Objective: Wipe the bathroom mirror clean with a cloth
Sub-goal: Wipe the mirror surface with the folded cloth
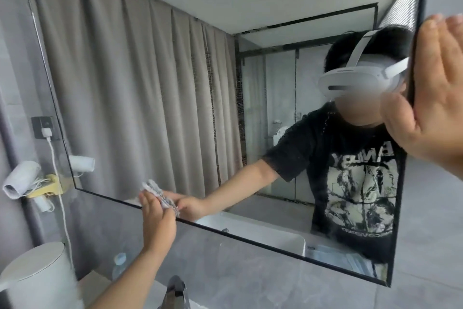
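Note:
A large black-framed bathroom mirror (150, 83) hangs on the grey wall and fills most of the view. My left hand (157, 218) holds a crumpled white-grey cloth (156, 189) against the glass at the mirror's lower edge, towards the left. My right hand (436, 98) rests at the mirror's right edge with its fingers straight and its thumb lying over the glass. The mirror reflects a person in a black printed T-shirt and white headset, grey curtains and a glass shower screen.
A white hair dryer (20, 181) sits in a yellow holder (50, 186) left of the mirror, below a wall socket (45, 128) with a white charger and hanging cable. A white lidded container (35, 276), a water bottle (119, 266) and a chrome faucet (176, 291) stand below.

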`<action>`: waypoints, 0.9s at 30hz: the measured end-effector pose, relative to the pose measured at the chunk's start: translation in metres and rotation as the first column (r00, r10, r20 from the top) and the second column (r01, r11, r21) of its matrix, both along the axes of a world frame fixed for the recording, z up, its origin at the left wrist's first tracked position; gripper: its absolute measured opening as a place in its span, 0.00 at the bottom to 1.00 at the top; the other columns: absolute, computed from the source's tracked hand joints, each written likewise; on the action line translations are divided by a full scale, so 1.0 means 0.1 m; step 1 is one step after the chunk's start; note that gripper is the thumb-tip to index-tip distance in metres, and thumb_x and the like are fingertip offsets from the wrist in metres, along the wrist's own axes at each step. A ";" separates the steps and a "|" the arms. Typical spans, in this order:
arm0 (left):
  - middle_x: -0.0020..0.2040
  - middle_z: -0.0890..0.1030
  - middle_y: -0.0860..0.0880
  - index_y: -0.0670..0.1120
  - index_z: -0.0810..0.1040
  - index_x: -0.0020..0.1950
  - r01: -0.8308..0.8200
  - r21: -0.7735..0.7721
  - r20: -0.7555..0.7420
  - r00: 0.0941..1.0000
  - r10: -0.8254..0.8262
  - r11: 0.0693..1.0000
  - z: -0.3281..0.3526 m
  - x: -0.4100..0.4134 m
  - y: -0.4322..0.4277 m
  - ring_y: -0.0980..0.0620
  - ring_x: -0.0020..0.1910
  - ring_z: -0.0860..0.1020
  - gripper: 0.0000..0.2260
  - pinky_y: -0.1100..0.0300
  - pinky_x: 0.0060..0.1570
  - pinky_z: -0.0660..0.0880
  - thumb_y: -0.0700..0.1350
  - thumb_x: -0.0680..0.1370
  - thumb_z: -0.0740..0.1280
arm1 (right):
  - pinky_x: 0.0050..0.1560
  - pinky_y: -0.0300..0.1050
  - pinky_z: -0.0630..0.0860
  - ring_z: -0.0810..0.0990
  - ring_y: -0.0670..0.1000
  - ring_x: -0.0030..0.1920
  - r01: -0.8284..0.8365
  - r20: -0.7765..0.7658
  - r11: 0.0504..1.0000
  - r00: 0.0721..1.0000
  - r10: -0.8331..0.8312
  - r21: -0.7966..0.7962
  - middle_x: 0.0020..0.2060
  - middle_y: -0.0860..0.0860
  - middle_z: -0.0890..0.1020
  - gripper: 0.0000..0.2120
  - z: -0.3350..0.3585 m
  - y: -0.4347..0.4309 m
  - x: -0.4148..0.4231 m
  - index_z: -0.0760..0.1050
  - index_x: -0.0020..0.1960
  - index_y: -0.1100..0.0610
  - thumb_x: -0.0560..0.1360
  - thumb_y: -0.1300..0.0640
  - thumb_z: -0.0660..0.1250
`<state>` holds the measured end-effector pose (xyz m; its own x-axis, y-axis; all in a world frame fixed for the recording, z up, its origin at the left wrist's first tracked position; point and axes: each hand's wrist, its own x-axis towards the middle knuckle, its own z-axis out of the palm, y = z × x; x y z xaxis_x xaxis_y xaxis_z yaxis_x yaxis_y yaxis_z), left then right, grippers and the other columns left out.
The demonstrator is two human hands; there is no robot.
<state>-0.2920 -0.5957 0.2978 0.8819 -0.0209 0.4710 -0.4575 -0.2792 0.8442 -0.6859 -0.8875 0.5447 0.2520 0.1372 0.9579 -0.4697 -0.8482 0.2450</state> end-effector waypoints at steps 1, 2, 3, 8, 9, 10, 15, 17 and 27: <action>0.81 0.42 0.47 0.40 0.43 0.80 0.026 0.087 0.088 0.996 -0.034 0.996 0.04 -0.28 -0.06 0.54 0.79 0.41 0.34 0.55 0.78 0.45 0.40 0.78 0.56 | 0.75 0.68 0.54 0.51 0.63 0.80 0.019 -0.004 1.000 1.000 -0.019 0.005 0.79 0.64 0.55 0.37 -0.03 0.01 0.00 0.46 0.81 0.63 0.80 0.42 0.50; 0.80 0.40 0.48 0.40 0.42 0.80 0.055 0.148 0.194 0.977 -0.083 0.988 0.03 -0.45 -0.12 0.57 0.78 0.36 0.35 0.60 0.77 0.41 0.42 0.77 0.55 | 0.75 0.67 0.55 0.52 0.64 0.79 0.036 0.042 0.999 0.998 -0.035 -0.020 0.78 0.65 0.57 0.37 -0.06 -0.01 0.02 0.48 0.80 0.65 0.80 0.43 0.50; 0.80 0.39 0.48 0.39 0.41 0.80 0.042 0.231 0.243 0.965 -0.099 0.972 0.06 -0.59 -0.14 0.59 0.77 0.34 0.36 0.64 0.75 0.38 0.45 0.76 0.54 | 0.76 0.66 0.54 0.54 0.64 0.79 0.047 0.069 0.998 0.997 -0.045 -0.029 0.77 0.66 0.59 0.37 -0.05 0.04 0.02 0.50 0.79 0.66 0.80 0.43 0.50; 0.80 0.41 0.43 0.36 0.43 0.79 0.055 0.233 0.235 0.966 -0.111 0.971 0.15 -0.48 -0.10 0.52 0.79 0.39 0.34 0.62 0.75 0.40 0.44 0.78 0.55 | 0.79 0.60 0.50 0.58 0.65 0.77 0.096 0.096 0.995 0.991 -0.092 -0.032 0.75 0.67 0.63 0.36 -0.03 0.16 -0.04 0.54 0.78 0.68 0.79 0.44 0.52; 0.80 0.43 0.42 0.36 0.44 0.80 0.038 0.168 0.143 0.988 -0.063 0.985 0.19 -0.38 -0.06 0.49 0.80 0.42 0.34 0.59 0.76 0.43 0.41 0.78 0.57 | 0.79 0.59 0.49 0.58 0.66 0.77 0.113 0.088 0.993 0.990 -0.111 -0.018 0.75 0.67 0.63 0.36 -0.01 0.19 -0.05 0.54 0.78 0.68 0.79 0.44 0.53; 0.81 0.46 0.41 0.36 0.45 0.80 0.019 0.087 0.018 1.000 -0.020 0.996 0.16 -0.18 0.01 0.45 0.80 0.47 0.35 0.53 0.78 0.47 0.40 0.77 0.59 | 0.79 0.58 0.49 0.59 0.66 0.77 0.122 0.081 0.992 0.989 -0.120 -0.014 0.75 0.67 0.63 0.36 0.00 0.21 -0.06 0.54 0.78 0.68 0.79 0.45 0.53; 0.61 0.77 0.42 0.44 0.65 0.68 0.035 -0.092 -0.236 0.970 -0.056 0.995 -0.35 0.49 0.25 0.39 0.61 0.76 0.32 0.42 0.59 0.74 0.46 0.64 0.59 | 0.79 0.58 0.50 0.59 0.65 0.77 0.140 0.075 0.990 0.987 -0.139 -0.006 0.75 0.67 0.63 0.36 -0.01 0.25 -0.07 0.54 0.78 0.68 0.78 0.47 0.55; 0.61 0.75 0.45 0.45 0.65 0.69 0.018 -0.143 -0.239 0.970 -0.052 0.990 -0.13 0.02 0.16 0.43 0.59 0.75 0.30 0.49 0.57 0.71 0.45 0.66 0.58 | 0.79 0.58 0.50 0.59 0.65 0.77 0.143 0.070 0.990 0.987 -0.143 -0.004 0.75 0.67 0.63 0.36 -0.01 0.25 -0.07 0.54 0.78 0.69 0.77 0.48 0.56; 0.81 0.44 0.47 0.42 0.46 0.80 0.188 0.177 0.349 0.906 -0.240 0.966 0.16 -0.87 -0.32 0.57 0.79 0.40 0.37 0.64 0.76 0.39 0.47 0.73 0.55 | 0.79 0.57 0.50 0.59 0.65 0.77 0.148 0.096 0.988 0.985 -0.144 -0.037 0.75 0.67 0.63 0.36 -0.01 0.22 -0.05 0.54 0.78 0.68 0.78 0.45 0.53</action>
